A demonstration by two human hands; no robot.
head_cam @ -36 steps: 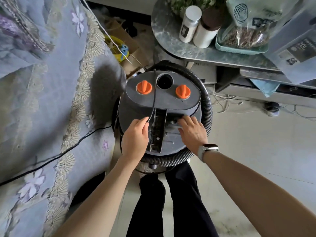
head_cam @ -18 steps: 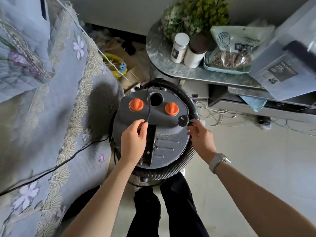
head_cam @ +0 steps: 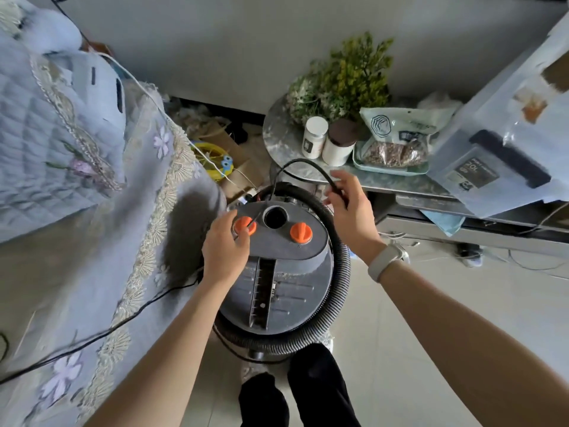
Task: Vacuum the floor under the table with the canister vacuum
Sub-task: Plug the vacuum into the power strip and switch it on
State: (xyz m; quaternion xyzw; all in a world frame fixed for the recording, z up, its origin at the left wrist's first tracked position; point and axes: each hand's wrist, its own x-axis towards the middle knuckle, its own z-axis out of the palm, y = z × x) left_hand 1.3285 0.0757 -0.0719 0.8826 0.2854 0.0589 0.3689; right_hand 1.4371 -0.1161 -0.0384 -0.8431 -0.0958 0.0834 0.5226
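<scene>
A quilted blue cover [head_cam: 77, 180] with lace trim and stitched flowers drapes the furniture at far left, a thin black cable [head_cam: 101, 331] trailing across it. Beside it, the left hand [head_cam: 226, 248] rests on the lid of the canister vacuum [head_cam: 277, 266], fingers curled and pinching a dark cord right at one orange knob [head_cam: 244, 226]. The vacuum stands on the pale tiled floor directly in front of the person, just short of the table; its lid is dull grey plastic with a round port and a second ribbed orange knob, and a corrugated black hose [head_cam: 338, 288] coils round the drum. The right hand [head_cam: 349, 208], a pale band on its wrist, hovers above the lid's far edge with thumb and fingertips closed on the power cord [head_cam: 308, 166], which arcs up in a stiff loop. Further right, a marbled grey table [head_cam: 385, 181] carries a plant, two smooth jars [head_cam: 326, 141], a crinkled bag on a tray and a translucent storage bin [head_cam: 505, 140].

The risk, by the look of it, lies in the cord: pulled free carelessly, the springy loop could sweep the jars off the table edge, or snag the coiled hose.
</scene>
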